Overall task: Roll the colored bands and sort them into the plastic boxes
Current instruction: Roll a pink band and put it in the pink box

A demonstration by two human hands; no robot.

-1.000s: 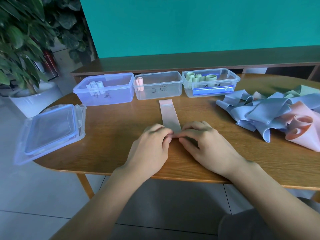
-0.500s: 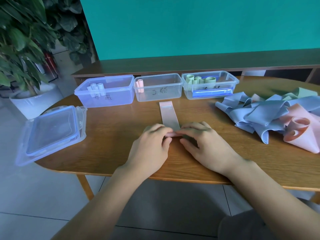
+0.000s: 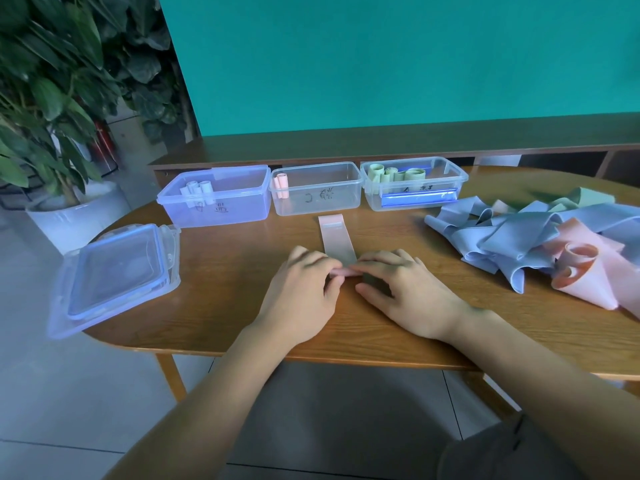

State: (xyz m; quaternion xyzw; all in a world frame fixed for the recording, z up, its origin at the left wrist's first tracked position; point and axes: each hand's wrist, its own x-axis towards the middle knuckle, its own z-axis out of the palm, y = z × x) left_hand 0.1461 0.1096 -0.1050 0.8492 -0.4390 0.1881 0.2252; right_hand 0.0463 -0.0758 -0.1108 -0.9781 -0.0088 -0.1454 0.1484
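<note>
Pink band (image 3: 335, 239) laid flat on the wooden table (image 3: 242, 268), running from near centre toward the middle clear box (image 3: 317, 193); its near end is pinched into a small roll under the fingertips of the left hand (image 3: 304, 292) and right hand (image 3: 407, 289), both grasping it. Rolling judged just begun, most of the strip still unrolled. Already sorted: white-looking rolls seen in the left blue-tinted box (image 3: 214, 195), one pink roll (image 3: 281, 186) in the middle box, several green rolls (image 3: 398, 174) in the right box (image 3: 414, 188). Left to do: a tangled pile of unrolled bands (image 3: 526, 237), blue, pink and green, heaped at right. A lid (image 3: 114, 275) is seen off, at the table's left edge. Task judged early to midway.
</note>
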